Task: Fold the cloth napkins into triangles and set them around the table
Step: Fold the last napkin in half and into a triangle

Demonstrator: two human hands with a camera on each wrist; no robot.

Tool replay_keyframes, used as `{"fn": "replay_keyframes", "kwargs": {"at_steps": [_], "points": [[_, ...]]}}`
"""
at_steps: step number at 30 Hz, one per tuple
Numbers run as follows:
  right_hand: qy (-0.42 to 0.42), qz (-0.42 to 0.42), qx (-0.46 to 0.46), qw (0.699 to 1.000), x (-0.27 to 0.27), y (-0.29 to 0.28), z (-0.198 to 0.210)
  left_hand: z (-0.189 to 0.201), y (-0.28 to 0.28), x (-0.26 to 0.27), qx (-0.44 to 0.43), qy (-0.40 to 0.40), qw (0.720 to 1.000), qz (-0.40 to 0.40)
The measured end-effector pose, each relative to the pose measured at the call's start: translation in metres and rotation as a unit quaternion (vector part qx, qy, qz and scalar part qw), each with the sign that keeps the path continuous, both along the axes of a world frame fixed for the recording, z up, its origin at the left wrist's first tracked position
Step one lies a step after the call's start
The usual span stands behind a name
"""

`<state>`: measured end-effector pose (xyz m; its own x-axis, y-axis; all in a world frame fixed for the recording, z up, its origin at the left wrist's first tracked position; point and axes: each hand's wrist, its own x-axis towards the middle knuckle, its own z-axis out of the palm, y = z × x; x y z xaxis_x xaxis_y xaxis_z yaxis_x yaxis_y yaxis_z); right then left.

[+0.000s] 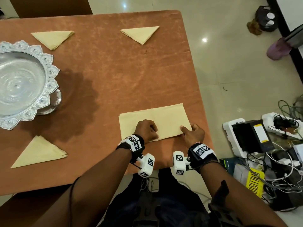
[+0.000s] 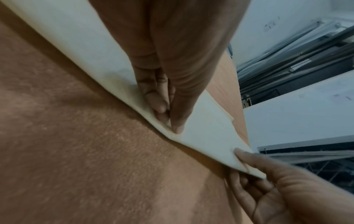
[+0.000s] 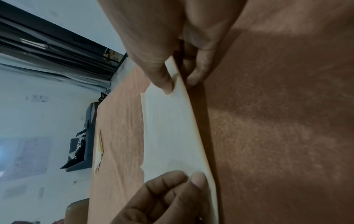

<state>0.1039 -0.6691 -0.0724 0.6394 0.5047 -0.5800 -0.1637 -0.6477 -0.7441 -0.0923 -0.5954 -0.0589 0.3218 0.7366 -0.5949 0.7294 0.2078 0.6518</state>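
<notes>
A cream napkin (image 1: 157, 118) lies folded into a rectangle at the near right of the brown table (image 1: 114, 76). My left hand (image 1: 147, 130) rests curled on its near edge, with thumb and forefinger tips pinched together on the cloth (image 2: 170, 119). My right hand (image 1: 188, 131) pinches the napkin's near right corner, thumb on top and fingers beneath (image 3: 180, 81); that corner is lifted slightly off the table. Three folded triangle napkins lie flat: one at the far left (image 1: 52, 39), one at the far right (image 1: 141, 34) and one at the near left (image 1: 41, 153).
An ornate silver pedestal bowl (image 1: 49, 76) stands at the table's left. The table's right edge (image 1: 195, 79) runs close to my right hand. Boxes and tangled cables (image 1: 262, 145) lie on the floor to the right. A chair back (image 1: 49, 5) stands beyond the far edge.
</notes>
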Motion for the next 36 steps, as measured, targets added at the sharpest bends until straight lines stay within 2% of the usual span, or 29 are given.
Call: {"fn": "replay_keyframes", "kwargs": {"at_steps": [6, 10, 16, 19, 22, 25, 28, 31, 34, 36], "points": [[-0.054, 0.046, 0.005, 0.997, 0.002, 0.004, 0.008, -0.005, -0.002, 0.0, 0.018, 0.0, 1.0, -0.025], [-0.076, 0.071, 0.012, 0.995, 0.004, 0.003, 0.011, -0.006, -0.007, -0.002, 0.03, -0.018, 0.999, -0.003], [-0.089, 0.126, 0.102, 0.983, -0.011, 0.004, 0.04, -0.008, -0.012, -0.003, 0.046, -0.056, 0.996, 0.043], [-0.096, 0.19, 0.163, 0.963, -0.023, 0.006, 0.053, -0.012, -0.012, -0.006, 0.06, -0.056, 0.996, 0.035], [-0.153, 0.263, 0.195, 0.932, -0.037, 0.009, 0.06, -0.013, -0.011, -0.006, 0.075, -0.039, 0.996, 0.022], [-0.2, 0.324, 0.224, 0.897, -0.05, 0.012, 0.06, -0.011, -0.009, -0.01, 0.048, -0.074, 0.993, 0.073], [-0.222, 0.381, 0.254, 0.861, -0.065, 0.014, 0.06, -0.003, -0.002, -0.022, 0.001, -0.166, 0.963, 0.214], [-0.246, 0.441, 0.263, 0.822, -0.078, 0.017, 0.058, 0.013, 0.007, -0.041, -0.064, -0.258, 0.898, 0.352], [-0.265, 0.494, 0.258, 0.787, -0.094, 0.021, 0.054, 0.025, 0.015, -0.066, -0.107, -0.304, 0.856, 0.404], [-0.268, 0.522, 0.257, 0.768, -0.106, 0.024, 0.05, 0.024, 0.02, -0.079, -0.113, -0.292, 0.858, 0.408]]}}
